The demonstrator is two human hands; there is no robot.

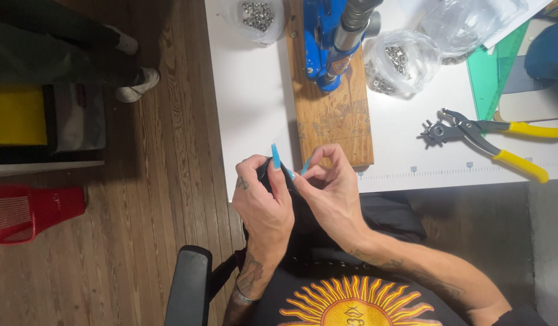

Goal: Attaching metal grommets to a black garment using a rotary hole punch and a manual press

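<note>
At centre frame, by the table (254, 121) edge, left hand (264, 202) and right hand (330, 193) pinch a small dark piece (265, 168) between closed fingertips, best held steady and close, below the blue press (327, 42), pliers (490, 142) at right.

press (327, 36): blue | board (333, 118): brown woodgrain | punch pliers (490, 139): yellow-handled | basket (31, 211): red | shirt (351, 302): black, yellow-orange sun print | nails (276, 157): light blue | table (248, 108): white

Blue hand press (332, 42) on wooden board (330, 118); clear bags of metal eyelets (403, 60) beside; yellow-handled punch pliers (490, 139) on white bench (254, 108); red plastic basket (31, 211) on wooden floor (152, 199).
</note>
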